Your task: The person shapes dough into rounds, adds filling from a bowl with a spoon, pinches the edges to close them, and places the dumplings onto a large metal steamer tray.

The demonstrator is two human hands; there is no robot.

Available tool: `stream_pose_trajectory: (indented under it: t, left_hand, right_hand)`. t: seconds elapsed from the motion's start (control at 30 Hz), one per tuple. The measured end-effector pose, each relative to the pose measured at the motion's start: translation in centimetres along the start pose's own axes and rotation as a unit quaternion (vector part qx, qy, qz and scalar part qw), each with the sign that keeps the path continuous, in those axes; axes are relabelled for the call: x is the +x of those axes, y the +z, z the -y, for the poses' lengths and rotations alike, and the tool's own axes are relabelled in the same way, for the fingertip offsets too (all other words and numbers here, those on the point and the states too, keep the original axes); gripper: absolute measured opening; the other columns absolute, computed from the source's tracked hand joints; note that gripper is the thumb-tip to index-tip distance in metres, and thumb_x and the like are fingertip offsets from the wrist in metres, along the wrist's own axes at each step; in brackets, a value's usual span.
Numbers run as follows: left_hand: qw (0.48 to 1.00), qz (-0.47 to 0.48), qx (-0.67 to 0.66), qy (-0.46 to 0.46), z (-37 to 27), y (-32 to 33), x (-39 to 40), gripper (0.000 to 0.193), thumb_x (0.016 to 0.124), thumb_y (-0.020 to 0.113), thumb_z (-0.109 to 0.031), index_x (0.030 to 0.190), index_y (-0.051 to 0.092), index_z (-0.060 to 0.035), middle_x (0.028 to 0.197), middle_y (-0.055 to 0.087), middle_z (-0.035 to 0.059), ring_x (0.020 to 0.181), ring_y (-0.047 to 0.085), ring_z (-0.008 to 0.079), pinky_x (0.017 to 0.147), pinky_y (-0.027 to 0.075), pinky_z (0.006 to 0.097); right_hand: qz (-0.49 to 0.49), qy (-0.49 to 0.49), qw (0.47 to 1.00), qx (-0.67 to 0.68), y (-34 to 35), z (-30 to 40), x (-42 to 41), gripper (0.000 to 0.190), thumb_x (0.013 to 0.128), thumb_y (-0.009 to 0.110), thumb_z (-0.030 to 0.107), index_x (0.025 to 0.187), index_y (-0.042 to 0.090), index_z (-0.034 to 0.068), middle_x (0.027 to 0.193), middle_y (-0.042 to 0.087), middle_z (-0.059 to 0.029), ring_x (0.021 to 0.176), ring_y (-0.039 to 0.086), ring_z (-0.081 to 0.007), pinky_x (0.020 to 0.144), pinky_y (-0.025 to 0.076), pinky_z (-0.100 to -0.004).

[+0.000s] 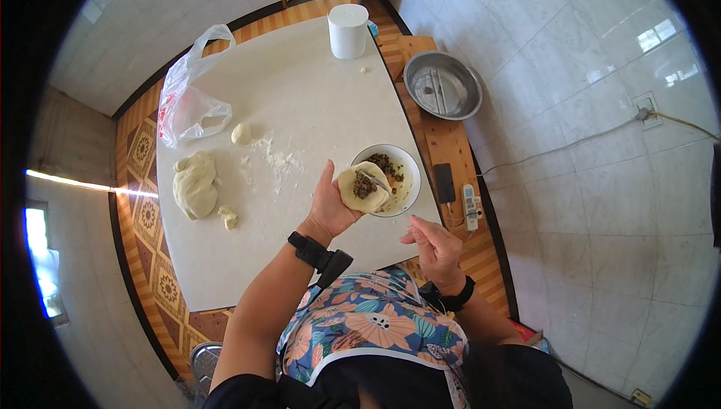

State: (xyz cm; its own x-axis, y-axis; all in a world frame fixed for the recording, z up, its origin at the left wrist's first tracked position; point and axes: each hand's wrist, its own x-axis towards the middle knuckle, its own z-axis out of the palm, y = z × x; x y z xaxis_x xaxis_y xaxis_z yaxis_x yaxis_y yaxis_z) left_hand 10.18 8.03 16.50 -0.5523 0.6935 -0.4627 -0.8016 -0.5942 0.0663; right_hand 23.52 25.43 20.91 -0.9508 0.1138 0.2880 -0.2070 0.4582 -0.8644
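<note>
On the open palm of my left hand [332, 206] rests a round dough wrapper [350, 194], its edge held by the fingers. A heap of dark chopped filling [364, 185] lies on it, with a metal utensil [378, 182] across the filling. Beside and partly under the wrapper stands a white bowl [415, 181] with more filling inside. My right hand [436, 245] is raised at the table's near right edge, fingers curled; whether it holds anything is unclear. To the left lie a large lump of dough [195, 186], a dough ball [241, 134] and a small dough scrap [228, 217].
Loose flour [281, 161] dusts the table [293, 88]. A plastic bag [188, 105] lies at the far left, a white paper roll [348, 31] at the far edge. On a wooden bench [445, 138] at right are a metal basin [443, 85], a phone [444, 182] and a power strip [470, 206].
</note>
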Motion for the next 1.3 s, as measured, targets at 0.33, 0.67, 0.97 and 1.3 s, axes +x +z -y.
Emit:
stream_pose_trajectory:
  t: [0.33,0.67,0.97,1.3]
  left_hand:
    - [0.998,-0.049,0.029,0.012,-0.6,-0.6,-0.4,0.072,0.093,0.02,-0.059,0.13,0.041,-0.0005,0.129,0.047,0.0169,0.121,0.044,0.034,0.103,0.036,0.0489]
    - [0.993,-0.099,0.04,0.047,-2.1,-3.2,-3.0,0.073,0.093,0.028,-0.057,0.13,0.037,0.0045,0.132,0.044,0.0206,0.123,0.042,0.0377,0.104,0.032,0.0524]
    - [0.994,-0.089,0.017,0.054,-2.2,-4.9,-3.7,0.073,0.092,0.029,-0.058,0.13,0.038,0.0043,0.131,0.045,0.0209,0.122,0.043,0.0382,0.104,0.032,0.0536]
    - [0.996,-0.081,0.026,0.039,-1.8,-3.6,-3.6,0.074,0.093,0.028,-0.058,0.131,0.036,0.0051,0.131,0.044,0.0215,0.122,0.043,0.038,0.104,0.032,0.0535]
  right_hand:
    - [-0.054,0.104,0.993,-0.026,-0.1,-2.2,0.4,0.018,0.089,0.053,0.004,0.102,0.063,-0.001,0.076,0.064,-0.014,0.059,0.064,-0.0174,0.054,0.049,-0.0255]
    - [-0.057,0.115,0.982,-0.135,1.8,-6.7,1.7,0.019,0.09,0.053,0.011,0.092,0.062,-0.005,0.061,0.059,-0.0129,0.051,0.063,-0.0172,0.048,0.046,-0.0272]
    - [-0.04,0.438,0.876,0.197,1.5,-5.1,2.2,0.022,0.087,0.055,0.013,0.078,0.061,-0.006,0.058,0.058,-0.0094,0.044,0.059,-0.0177,0.042,0.051,-0.0293]
    - [-0.082,0.482,0.813,0.316,-1.1,-5.6,1.6,0.022,0.087,0.057,0.015,0.092,0.06,-0.006,0.067,0.057,-0.0075,0.049,0.056,-0.0149,0.046,0.052,-0.0275]
